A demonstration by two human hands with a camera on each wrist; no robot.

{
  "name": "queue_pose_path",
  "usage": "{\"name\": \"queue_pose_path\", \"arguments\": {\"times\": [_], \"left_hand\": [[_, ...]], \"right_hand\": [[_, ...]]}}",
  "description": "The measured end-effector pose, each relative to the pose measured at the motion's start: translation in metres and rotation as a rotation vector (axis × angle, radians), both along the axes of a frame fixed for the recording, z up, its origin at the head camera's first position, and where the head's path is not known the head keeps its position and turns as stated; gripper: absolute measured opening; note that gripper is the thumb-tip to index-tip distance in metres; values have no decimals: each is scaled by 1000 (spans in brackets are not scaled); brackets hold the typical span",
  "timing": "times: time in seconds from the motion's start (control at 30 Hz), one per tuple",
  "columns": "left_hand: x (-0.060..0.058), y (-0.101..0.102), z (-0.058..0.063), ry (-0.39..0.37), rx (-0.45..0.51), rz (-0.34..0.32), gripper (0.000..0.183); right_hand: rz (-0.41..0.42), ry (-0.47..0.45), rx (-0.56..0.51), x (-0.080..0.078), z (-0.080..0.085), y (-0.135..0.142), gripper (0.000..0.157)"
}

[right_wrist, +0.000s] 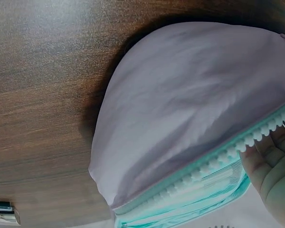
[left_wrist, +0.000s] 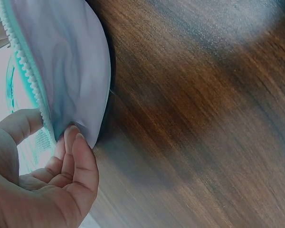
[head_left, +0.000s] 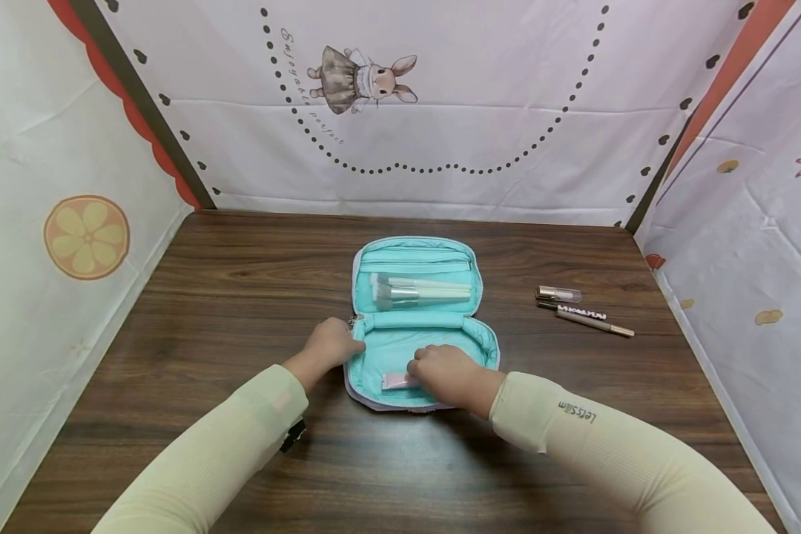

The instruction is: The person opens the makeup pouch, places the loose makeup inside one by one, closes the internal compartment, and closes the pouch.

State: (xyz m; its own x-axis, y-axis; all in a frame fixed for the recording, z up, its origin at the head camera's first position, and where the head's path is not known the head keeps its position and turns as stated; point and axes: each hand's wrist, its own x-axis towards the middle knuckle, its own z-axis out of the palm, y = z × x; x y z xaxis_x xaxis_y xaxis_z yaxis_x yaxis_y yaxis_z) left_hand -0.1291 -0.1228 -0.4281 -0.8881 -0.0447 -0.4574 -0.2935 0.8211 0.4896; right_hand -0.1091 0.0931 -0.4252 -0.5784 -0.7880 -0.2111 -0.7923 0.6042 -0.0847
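Your left grip [head_left: 327,343] pinches the case rim [left_wrist: 26,61], likely soft; your right grip [head_left: 447,371] bends over the pink item [head_left: 394,381], hold unclear; probably light, take an end.

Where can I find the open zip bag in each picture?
Head: bag, lying open at the middle, slightly low.
Left wrist: bag, upper left, its pale purple outside showing.
Right wrist: bag, across the centre and right, pale outside showing.
Shared landmark: the brown table.
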Motion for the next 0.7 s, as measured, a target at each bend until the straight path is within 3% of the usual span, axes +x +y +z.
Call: {"name": "queue_pose_path", "arguments": {"times": [0.47,0.6,0.7], "left_hand": [[-1,0,1,-6,-7,0,31],[0,1,1,-4,-9,0,33],[0,1,1,-6,-4,4,32]], "right_hand": [[3,-15,-68,0,0,4,18],[-27,2,-123,0,1,10,10],[-63,-7,-177,0,2,17,14]]}}
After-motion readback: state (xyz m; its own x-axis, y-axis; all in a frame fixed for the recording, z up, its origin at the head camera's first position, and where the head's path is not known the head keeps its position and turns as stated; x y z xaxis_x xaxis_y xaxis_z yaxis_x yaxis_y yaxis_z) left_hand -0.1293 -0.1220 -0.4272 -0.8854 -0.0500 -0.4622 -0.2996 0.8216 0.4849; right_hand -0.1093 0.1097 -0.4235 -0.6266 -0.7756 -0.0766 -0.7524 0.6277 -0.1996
